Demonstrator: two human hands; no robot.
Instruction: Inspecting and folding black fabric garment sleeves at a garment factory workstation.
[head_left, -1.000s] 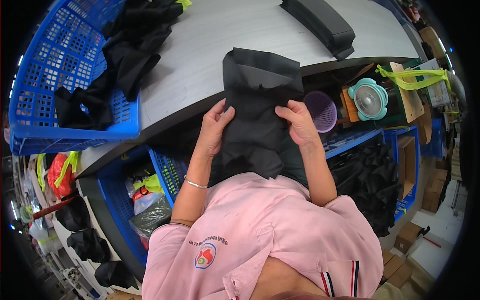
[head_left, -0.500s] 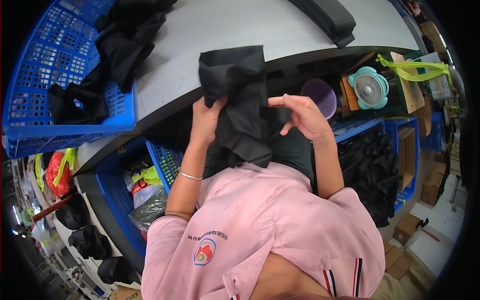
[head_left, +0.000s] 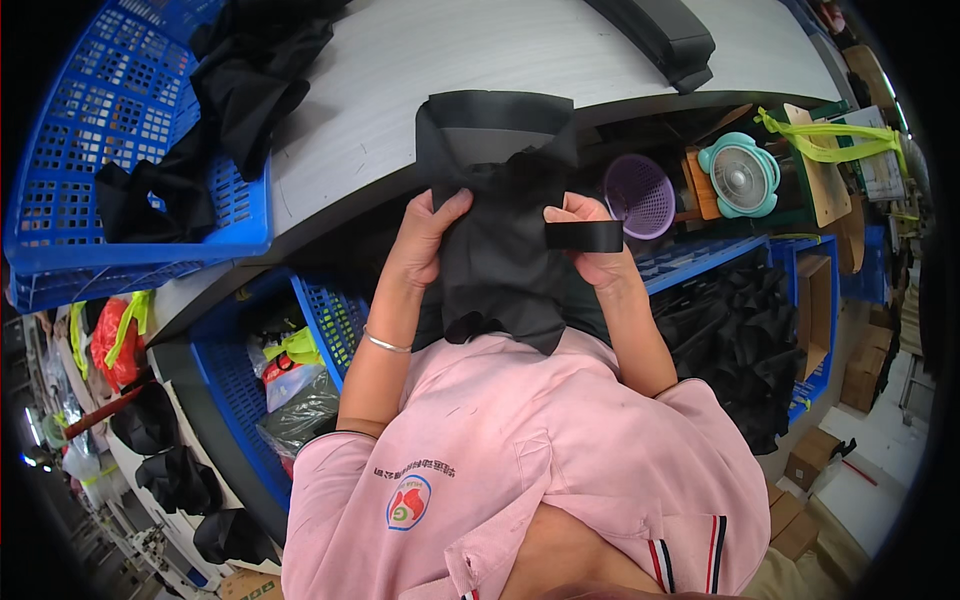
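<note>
Though slack, cloth (head_left: 505, 245) between grips (head_left: 422, 238) (head_left: 606, 266)

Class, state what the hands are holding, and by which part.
A black fabric piece: left hand pinches its left edge, right hand its right edge, with a black strap across that hand.

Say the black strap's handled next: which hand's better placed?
Right, I'd judge: the black strap lies across the right hand. The left hand grips the opposite edge of the black fabric piece.
</note>
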